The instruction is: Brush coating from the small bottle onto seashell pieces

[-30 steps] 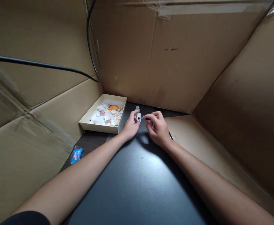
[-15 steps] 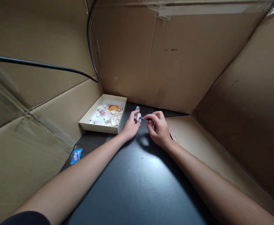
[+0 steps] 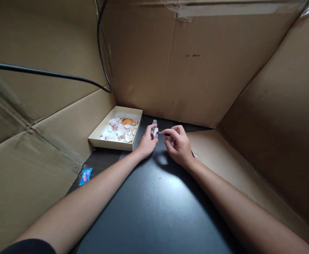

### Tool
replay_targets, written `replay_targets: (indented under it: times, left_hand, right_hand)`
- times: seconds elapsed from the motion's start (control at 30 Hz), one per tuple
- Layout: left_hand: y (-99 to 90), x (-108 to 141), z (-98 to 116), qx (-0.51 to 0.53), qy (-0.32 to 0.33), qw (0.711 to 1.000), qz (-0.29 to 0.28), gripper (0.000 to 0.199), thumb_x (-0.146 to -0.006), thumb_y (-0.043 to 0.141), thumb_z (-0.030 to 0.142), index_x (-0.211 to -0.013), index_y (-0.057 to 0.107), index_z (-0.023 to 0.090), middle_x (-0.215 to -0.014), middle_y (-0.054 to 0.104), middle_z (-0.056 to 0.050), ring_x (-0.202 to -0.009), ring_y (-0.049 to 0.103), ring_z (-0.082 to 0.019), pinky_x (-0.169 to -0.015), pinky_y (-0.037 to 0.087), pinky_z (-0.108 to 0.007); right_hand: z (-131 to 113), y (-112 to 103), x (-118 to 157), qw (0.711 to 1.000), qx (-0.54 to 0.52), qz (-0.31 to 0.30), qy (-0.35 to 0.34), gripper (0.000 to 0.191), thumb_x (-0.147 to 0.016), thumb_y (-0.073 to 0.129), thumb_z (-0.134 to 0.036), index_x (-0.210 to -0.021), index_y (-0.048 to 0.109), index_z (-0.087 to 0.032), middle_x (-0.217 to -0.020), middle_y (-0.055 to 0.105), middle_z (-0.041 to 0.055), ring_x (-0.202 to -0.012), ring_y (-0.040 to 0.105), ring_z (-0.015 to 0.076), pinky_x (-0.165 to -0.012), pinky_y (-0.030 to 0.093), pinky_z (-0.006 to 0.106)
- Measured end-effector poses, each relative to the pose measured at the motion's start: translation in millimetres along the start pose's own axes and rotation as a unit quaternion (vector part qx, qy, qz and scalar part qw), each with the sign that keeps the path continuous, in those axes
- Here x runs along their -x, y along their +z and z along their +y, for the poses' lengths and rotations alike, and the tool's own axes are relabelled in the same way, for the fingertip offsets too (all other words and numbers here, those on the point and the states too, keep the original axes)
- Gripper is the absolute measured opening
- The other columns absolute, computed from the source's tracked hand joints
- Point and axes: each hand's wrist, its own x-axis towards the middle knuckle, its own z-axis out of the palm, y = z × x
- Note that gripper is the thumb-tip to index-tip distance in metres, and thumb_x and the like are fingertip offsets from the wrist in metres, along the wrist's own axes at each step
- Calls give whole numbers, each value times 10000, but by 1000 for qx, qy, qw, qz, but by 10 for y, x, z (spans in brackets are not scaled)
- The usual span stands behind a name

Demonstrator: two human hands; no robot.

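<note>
My left hand (image 3: 146,143) is closed with a small whitish shell (image 3: 156,132) between its fingertips. A small clear bottle (image 3: 155,122) rises just past those fingers and seems to be in the same hand; its lower part is hidden. My right hand (image 3: 179,144) pinches a thin brush with a black handle (image 3: 166,134), the kind found in a nail polish cap. The brush tip meets the right side of the shell, or nearly so. Both hands are above the far part of the dark table (image 3: 146,204).
A cream box (image 3: 112,144) with several seashells (image 3: 121,133) and an orange one (image 3: 127,121) stands left of my hands. A blue wrapped packet (image 3: 85,176) lies near my left forearm. Cardboard walls (image 3: 197,77) surround the table. A black cable (image 3: 51,74) hangs upper left.
Almost nothing differs. The brush in my right hand stays at the shell, with only a slight shift of both hands; the view has moved a touch.
</note>
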Motion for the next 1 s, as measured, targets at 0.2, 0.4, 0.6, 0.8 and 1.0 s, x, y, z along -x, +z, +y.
replay_targets:
  times: [0.2,0.4,0.6,0.8,1.0]
  left_hand:
    - [-12,7,3,-21,8,1000,-12,479,-773,493,53,-1227,458,202,-810,432,25,-643,416,-78,-646,376,-217]
    - [-12,0,-12,0,6,1000,-12,493,-747,530,68,-1211,466,219,-805,434,30,-655,431,-80,-681,388,-220]
    - [-6,0,-4,-7,6,1000,-6,470,-769,511,64,-1213,454,208,-809,448,25,-689,465,-87,-705,408,-223]
    - [-2,-4,-8,-9,9,1000,-5,468,-774,507,38,-1212,452,196,-828,481,17,-733,505,-92,-742,439,-236]
    - [3,2,5,-7,5,1000,0,447,-787,506,51,-1204,455,203,-822,480,15,-747,507,-100,-760,445,-244]
  right_hand:
    - [34,0,-11,999,1,-6,32,223,-829,530,-178,-1004,651,-245,-934,507,37,-665,525,122,-619,469,271]
    - [4,-22,-12,999,-37,6,4,215,-838,521,-176,-1002,645,-238,-944,504,38,-656,527,116,-614,473,273]
    - [24,-7,-9,1000,-16,3,19,212,-832,531,-182,-996,648,-248,-942,512,37,-661,528,121,-605,468,269]
    - [25,-1,-4,1000,-27,3,14,215,-840,527,-185,-1010,645,-244,-956,514,37,-660,532,116,-616,470,269]
    - [14,-15,-13,999,-36,12,15,218,-835,526,-167,-1006,641,-240,-938,503,32,-664,531,115,-626,469,274]
